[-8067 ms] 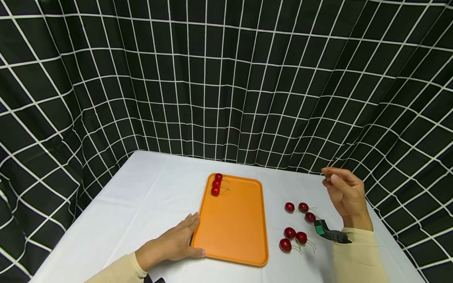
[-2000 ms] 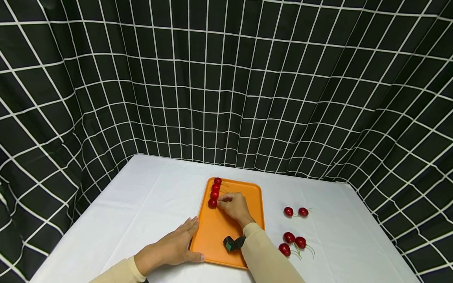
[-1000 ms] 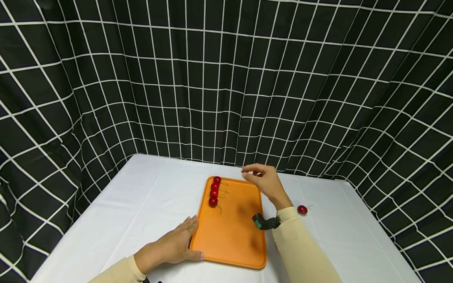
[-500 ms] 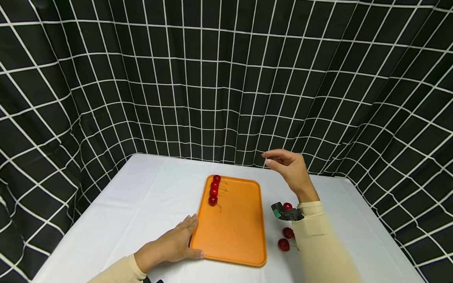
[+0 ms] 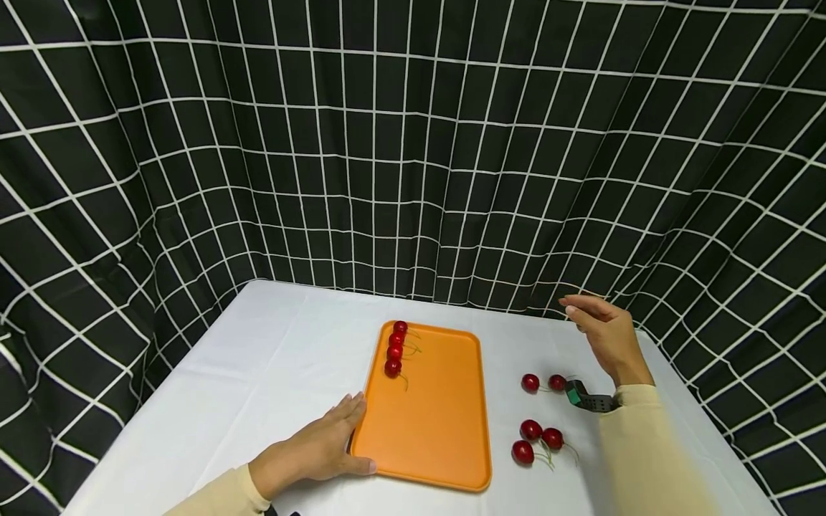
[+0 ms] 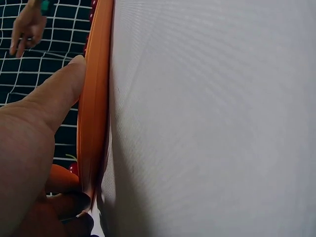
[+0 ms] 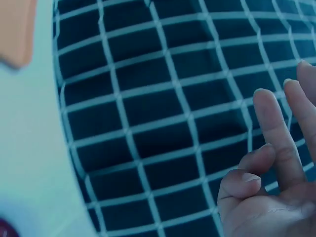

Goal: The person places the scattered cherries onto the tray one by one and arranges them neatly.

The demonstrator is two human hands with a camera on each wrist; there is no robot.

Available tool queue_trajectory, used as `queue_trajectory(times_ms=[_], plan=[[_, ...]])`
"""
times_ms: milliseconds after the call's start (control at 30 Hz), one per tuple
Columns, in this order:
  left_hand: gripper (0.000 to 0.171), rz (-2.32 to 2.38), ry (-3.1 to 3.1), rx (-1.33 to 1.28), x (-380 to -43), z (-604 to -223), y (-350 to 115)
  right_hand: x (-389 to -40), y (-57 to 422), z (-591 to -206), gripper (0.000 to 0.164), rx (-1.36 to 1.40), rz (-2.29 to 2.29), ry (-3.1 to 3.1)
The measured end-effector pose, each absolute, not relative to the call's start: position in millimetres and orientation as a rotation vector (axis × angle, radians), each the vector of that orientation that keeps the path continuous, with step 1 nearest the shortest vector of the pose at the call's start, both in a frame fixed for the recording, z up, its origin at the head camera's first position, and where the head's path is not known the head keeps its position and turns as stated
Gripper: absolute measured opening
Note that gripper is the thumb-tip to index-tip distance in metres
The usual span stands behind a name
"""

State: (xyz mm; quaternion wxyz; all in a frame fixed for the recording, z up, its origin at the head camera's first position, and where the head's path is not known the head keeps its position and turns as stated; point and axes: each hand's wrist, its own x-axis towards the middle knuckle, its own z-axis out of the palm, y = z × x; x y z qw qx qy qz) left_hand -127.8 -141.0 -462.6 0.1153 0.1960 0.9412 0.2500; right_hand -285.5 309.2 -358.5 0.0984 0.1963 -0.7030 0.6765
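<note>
Black curtains (image 5: 413, 179) back a white table (image 5: 290, 337); an orange tray (image 5: 432, 416) runs lengthwise toward the far edge, left hand (image 5: 319, 444) spread at the tray's near-left corner, right hand (image 5: 609, 340) loosely bent.

We see a black curtain (image 5: 419, 143) with a white grid pattern, hanging in soft folds behind the worktop (image 5: 258, 365) and along its left and right sides. We find the worktop covered in white, faintly creased, its far left corner rounded. From the right wrist, we see the curtain tinted bluish.
</note>
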Motion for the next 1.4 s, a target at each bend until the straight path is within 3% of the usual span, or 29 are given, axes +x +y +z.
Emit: queue_trajectory(times_ms=[200,533,767,1400], plan=[[0.110,0.747,2.746,0.580,-128,-459,-139,-293,343,-390,0.038,0.355,1.993,-2.207],[0.110,0.739,2.747,0.579,-127,-457,-138,-298,369,-450,0.059,-0.016,1.475,-2.804],[0.110,0.725,2.748,0.575,-125,-458,-138,-297,370,-468,0.041,-0.033,1.286,-2.951],[0.109,0.729,2.763,0.580,-127,-458,-138,-292,364,-463,0.023,0.109,1.168,-3.004]])
